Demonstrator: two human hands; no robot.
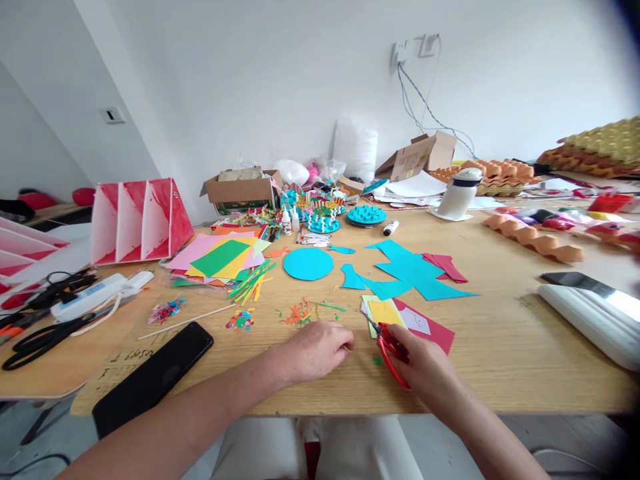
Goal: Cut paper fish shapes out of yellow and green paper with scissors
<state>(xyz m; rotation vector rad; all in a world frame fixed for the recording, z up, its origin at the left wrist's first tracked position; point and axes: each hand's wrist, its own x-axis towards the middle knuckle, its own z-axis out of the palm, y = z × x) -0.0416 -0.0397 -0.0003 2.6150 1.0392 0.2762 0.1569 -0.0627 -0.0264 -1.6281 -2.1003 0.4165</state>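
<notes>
Across the worktop's front left corner lies a black phone [155,377], its near end past the front edge; midway along that edge, the left hand [320,350] rests low over the wood, fingers curled inward, and I cannot tell whether they pinch anything; to its right, the right hand [417,363] has its fingers wrapped around the red handles of the scissors [393,353], blades pointing toward the far edge, over the near side of a small group of papers; of these, a yellow piece [386,312] lies beside a red sheet [443,333].

Just beyond the left hand are orange scraps [299,313], with a heap of coloured dots [241,320] toward the left edge; farther back, a blue disc [309,264] lies flat, with blue offcuts [425,272] to its right and stacked coloured sheets [223,257] to its left; near the far edge stand a studded blue plate [367,215] and an open cardboard box [245,190].
</notes>
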